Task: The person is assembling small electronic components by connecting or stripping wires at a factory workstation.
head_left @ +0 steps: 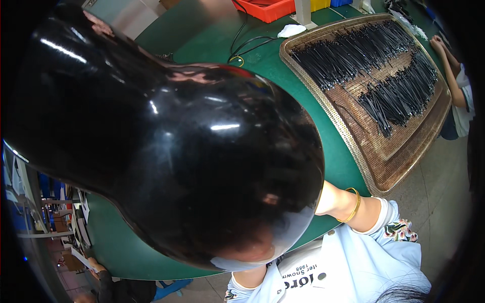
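Note:
A large glossy black rounded housing [222, 166] with a thick neck fills the middle and left of the head view; I cannot make out its kind. Behind its lower right edge disappears my right hand [327, 198], with only the wrist side and a gold bangle [355, 206] showing. Its fingers are hidden. My left forearm [250, 277] comes up at the housing's lower edge, and the left hand is covered completely. Whatever either hand touches or holds is out of sight behind the housing.
On the green table [331, 141], a perforated brown tray [394, 169] carries many thin black cables [404, 93] in rows. Red bin [265, 11], white wad [291, 31] and loose black cord [255, 39] lie beyond. Other people's arms [451, 76] [96, 266] show at right and lower left.

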The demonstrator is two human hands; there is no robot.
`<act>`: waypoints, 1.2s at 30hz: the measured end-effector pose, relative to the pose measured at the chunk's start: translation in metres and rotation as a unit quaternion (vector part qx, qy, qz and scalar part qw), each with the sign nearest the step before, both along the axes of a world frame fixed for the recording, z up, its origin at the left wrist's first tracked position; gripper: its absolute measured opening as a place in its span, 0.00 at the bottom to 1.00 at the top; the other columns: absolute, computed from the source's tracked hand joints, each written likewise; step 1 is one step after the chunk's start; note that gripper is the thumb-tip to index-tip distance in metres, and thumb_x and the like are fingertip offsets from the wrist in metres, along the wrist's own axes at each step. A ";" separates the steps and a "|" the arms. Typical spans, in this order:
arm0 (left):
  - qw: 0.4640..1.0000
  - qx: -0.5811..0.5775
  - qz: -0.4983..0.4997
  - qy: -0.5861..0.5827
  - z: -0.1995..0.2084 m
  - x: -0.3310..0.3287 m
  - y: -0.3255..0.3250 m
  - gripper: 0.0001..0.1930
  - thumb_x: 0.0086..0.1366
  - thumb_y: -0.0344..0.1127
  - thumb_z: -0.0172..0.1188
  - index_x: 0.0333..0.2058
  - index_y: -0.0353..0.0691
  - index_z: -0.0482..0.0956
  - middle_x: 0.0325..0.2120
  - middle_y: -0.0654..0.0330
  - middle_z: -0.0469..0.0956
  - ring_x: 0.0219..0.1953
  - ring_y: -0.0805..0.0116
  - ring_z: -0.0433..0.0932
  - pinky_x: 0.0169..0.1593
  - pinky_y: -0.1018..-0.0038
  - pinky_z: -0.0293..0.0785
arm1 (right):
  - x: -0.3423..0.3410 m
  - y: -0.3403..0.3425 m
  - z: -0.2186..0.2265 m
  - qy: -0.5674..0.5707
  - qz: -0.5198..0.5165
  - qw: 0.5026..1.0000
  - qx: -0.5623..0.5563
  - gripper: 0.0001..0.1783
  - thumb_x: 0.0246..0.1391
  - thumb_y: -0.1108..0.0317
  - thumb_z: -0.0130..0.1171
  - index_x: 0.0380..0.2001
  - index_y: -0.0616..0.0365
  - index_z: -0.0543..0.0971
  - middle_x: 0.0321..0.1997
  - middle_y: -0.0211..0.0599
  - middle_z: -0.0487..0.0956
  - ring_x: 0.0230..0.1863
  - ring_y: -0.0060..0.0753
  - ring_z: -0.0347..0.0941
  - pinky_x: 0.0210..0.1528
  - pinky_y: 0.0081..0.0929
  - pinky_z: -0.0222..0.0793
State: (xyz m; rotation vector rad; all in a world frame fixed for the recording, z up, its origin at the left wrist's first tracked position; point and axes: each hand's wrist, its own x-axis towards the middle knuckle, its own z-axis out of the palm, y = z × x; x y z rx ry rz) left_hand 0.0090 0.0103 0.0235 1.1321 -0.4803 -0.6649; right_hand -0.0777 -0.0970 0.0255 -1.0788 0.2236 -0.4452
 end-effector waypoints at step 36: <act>0.998 0.021 -0.043 -0.033 -0.002 0.000 0.000 0.15 0.45 0.19 0.49 0.36 0.30 0.65 0.32 0.55 0.69 0.35 0.70 0.68 0.42 0.77 0.61 | -0.003 0.003 0.009 -0.050 -0.038 0.994 0.087 0.12 0.41 0.72 0.53 0.32 0.66 0.72 0.29 0.34 0.73 0.33 0.19 0.67 0.37 0.16 0.63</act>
